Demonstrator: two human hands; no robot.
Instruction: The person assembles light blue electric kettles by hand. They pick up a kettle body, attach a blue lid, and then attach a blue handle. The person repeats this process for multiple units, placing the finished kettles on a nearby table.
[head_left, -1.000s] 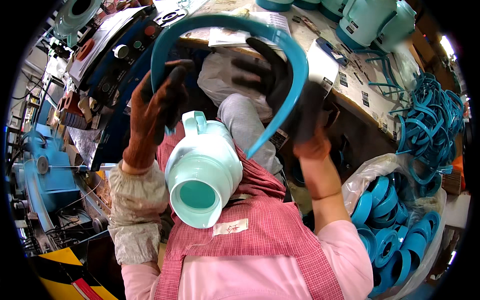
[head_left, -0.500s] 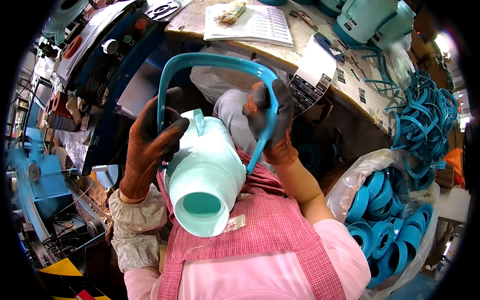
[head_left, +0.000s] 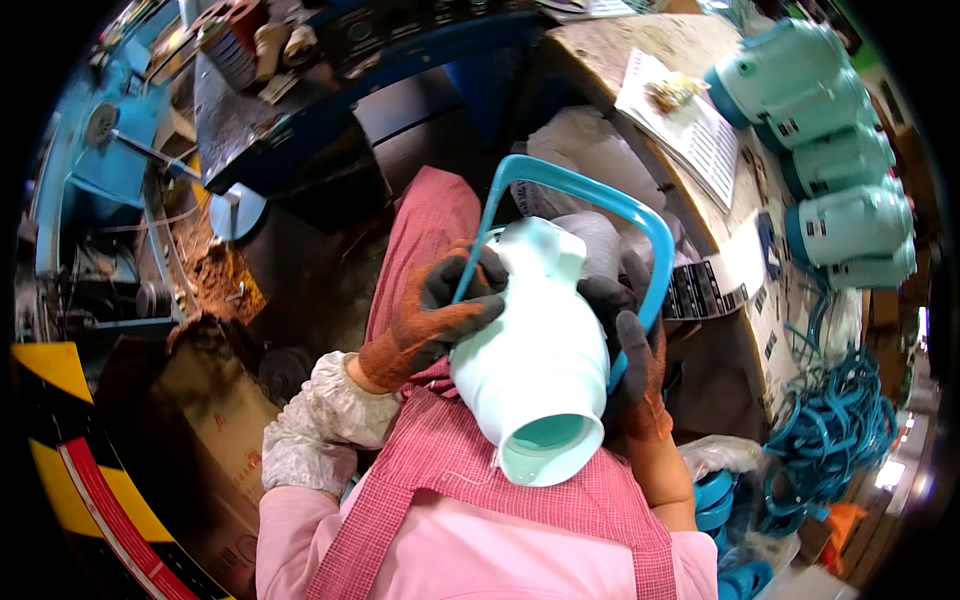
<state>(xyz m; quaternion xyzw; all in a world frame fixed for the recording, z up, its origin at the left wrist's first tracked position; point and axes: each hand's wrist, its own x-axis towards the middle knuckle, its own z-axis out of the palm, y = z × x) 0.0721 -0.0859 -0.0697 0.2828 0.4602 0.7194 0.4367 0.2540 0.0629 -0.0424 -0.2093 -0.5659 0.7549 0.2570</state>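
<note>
A mint-green plastic jug body (head_left: 530,350) lies tilted over my lap, its round open mouth toward me. Above it arches a teal carrying handle (head_left: 600,195), one end down each side of the jug. My left hand (head_left: 430,320), in a brown glove with dark fingers, is closed around the handle's left end, its thumb against the jug. On the other side my right hand (head_left: 640,375), gloved alike, pinches the handle's lower right end close to the jug wall. Whether the ends are seated in the jug is hidden by my fingers.
Several mint jugs with teal bases (head_left: 850,225) stand on the worktable (head_left: 590,50) at right, near a stack of printed sheets (head_left: 715,150) and a label strip (head_left: 705,288). Loose teal handles (head_left: 835,420) hang below. Blue machinery (head_left: 110,185) stands at left.
The view has swung left. My right hand has slid down from the handle's upper bend to its lower end beside the jug. The left hand stays on the handle's left side.
</note>
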